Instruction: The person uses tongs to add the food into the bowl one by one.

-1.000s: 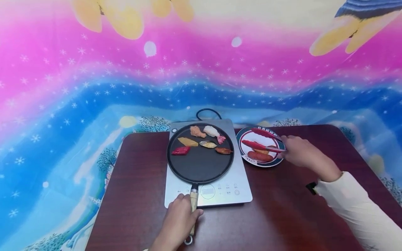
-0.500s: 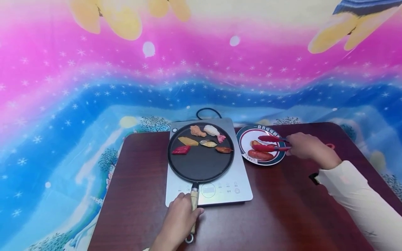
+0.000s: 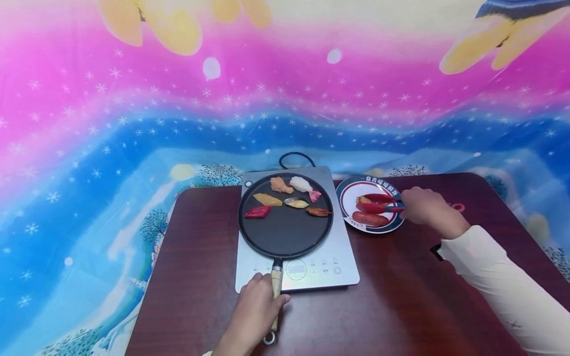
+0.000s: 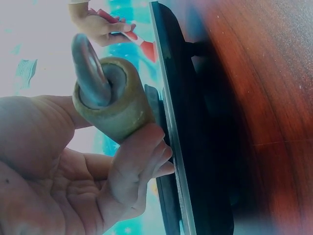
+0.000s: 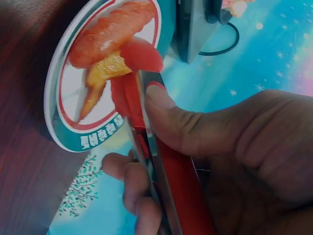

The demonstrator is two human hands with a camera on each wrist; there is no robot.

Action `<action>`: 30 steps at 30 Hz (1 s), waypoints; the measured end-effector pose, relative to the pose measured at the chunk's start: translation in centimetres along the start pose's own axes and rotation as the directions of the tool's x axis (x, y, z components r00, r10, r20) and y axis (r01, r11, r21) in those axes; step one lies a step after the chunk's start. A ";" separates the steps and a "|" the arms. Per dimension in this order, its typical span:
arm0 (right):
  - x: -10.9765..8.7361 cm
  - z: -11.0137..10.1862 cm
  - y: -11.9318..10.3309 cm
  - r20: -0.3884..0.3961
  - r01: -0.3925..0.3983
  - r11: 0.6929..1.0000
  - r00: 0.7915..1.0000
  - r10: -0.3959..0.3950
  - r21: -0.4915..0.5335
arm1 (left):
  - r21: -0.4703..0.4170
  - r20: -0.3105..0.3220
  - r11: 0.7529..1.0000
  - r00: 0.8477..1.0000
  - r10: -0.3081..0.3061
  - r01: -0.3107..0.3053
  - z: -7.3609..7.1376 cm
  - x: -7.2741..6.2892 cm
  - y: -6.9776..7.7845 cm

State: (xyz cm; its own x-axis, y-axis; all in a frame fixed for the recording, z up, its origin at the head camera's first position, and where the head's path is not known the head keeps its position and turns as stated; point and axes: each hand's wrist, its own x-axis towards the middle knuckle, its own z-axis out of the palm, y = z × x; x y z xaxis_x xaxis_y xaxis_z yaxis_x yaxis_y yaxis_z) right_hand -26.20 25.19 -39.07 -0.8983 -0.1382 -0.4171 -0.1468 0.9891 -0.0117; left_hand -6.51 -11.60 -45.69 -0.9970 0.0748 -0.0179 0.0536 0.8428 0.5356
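My left hand [image 3: 255, 309] grips the wooden handle [image 4: 117, 117] of a flat black frying pan [image 3: 285, 236]. Several pieces of food lie in the pan, among them a red slice [image 3: 257, 212] and a shrimp sushi [image 3: 304, 186]. My right hand [image 3: 420, 210] holds red-tipped tongs [image 5: 181, 191], thumb on one arm and fingers curled at the other. Their tips are over a round plate [image 3: 349, 201], drawn close together at a golden-brown piece like a chicken wing [image 5: 108, 67]. Beside it on the plate lies a scored sausage [image 5: 110, 36].
Under the pan is a silver induction cooker [image 3: 347, 277] with a touch panel; its black cable [image 3: 296, 154] loops behind. The plate stands just right of the cooker on a dark red wooden table [image 3: 401, 296]. A printed snow-scene cloth [image 3: 222, 113] hangs behind the table.
The tongs' tips first swing right and down over the plate, then left onto the golden-brown piece, closing together. My left hand keeps its hold on the pan handle.
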 end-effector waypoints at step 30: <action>0.6 3.5 1.1 -0.127 0.032 0.996 0.992 -0.021 0.086 | -0.014 -0.014 1.000 1.000 0.021 -0.021 0.1 0.0 -0.2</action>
State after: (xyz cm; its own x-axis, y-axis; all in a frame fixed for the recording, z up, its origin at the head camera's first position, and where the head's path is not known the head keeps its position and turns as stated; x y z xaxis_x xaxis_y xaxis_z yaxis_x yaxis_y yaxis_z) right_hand -25.48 26.38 -42.49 -0.9403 -0.1642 -0.2980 -0.1394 0.9849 -0.1028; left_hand -6.50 -11.72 -45.85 -0.9964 0.0849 0.0050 0.0738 0.8334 0.5478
